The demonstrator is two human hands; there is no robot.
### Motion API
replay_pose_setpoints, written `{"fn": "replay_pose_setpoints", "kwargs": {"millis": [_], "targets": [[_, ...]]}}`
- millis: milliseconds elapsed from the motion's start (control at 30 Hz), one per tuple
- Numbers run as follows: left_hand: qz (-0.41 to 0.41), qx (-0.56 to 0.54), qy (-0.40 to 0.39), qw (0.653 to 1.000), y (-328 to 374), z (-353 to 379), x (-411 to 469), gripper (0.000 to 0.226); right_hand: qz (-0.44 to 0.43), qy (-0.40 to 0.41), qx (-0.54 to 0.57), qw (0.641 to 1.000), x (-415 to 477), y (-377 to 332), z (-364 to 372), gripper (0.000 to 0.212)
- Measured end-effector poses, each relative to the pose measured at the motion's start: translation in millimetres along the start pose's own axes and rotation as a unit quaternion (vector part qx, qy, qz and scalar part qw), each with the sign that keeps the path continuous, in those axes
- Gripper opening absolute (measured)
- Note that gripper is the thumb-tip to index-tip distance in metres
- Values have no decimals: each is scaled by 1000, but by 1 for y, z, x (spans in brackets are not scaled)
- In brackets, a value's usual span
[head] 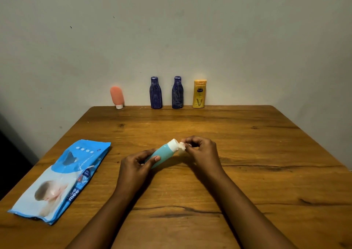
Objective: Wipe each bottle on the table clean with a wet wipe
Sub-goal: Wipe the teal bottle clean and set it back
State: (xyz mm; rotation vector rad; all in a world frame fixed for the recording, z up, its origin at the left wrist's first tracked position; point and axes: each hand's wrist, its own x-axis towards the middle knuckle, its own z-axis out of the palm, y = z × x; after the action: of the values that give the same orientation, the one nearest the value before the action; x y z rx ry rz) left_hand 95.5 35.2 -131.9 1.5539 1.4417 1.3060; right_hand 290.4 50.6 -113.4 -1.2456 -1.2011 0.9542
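Note:
A teal bottle (163,153) with a white cap lies tilted above the middle of the wooden table (247,153), cap pointing up and right. My left hand (136,165) grips its lower body. My right hand (202,151) pinches a small crumpled white wet wipe (182,146) against the cap. Along the far edge by the wall stand a pink tube (117,96) on its white cap, two dark blue bottles (156,93) (177,93) and a yellow lotion bottle (199,94).
A blue wet-wipe pack (62,180) lies flat on the table's left side, near the left edge. A pale wall rises right behind the row of bottles. A dark gap shows beyond the table's left edge.

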Motion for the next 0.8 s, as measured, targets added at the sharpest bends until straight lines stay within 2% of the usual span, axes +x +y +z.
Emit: {"fn": "replay_pose_setpoints", "kwargs": {"millis": [67,133,233,333,433,467,533,600,667,800], "targets": [[24,25,-19,999,2,-4,2,32,27,18,36,999,2,3,-9,13],[67,86,-74,991,0,-12,9,35,26,46,47,997,7,6,-18,12],[131,210,-199,948,-1,-23,20,43,36,57,33,997,10,11,-22,13],[131,252,-243,928,-1,-33,30,48,24,45,7,999,7,15,-18,11],[105,310,-238,915,6,-38,32,66,10,31,-1,999,6,16,-15,12],[81,318,-212,920,9,-37,30,70,8,28,-3,1000,6,15,-15,12],[18,291,-99,951,15,-33,20,63,6,23,-1,1000,6,16,-16,12],[-56,255,1,965,22,-23,6,43,7,23,2,1000,6,17,-17,12],[-110,285,-9,952,28,-12,-7,42,7,27,9,1000,6,18,-17,13],[-135,351,-45,925,39,0,-13,38,6,27,20,999,5,18,-17,13]]}}
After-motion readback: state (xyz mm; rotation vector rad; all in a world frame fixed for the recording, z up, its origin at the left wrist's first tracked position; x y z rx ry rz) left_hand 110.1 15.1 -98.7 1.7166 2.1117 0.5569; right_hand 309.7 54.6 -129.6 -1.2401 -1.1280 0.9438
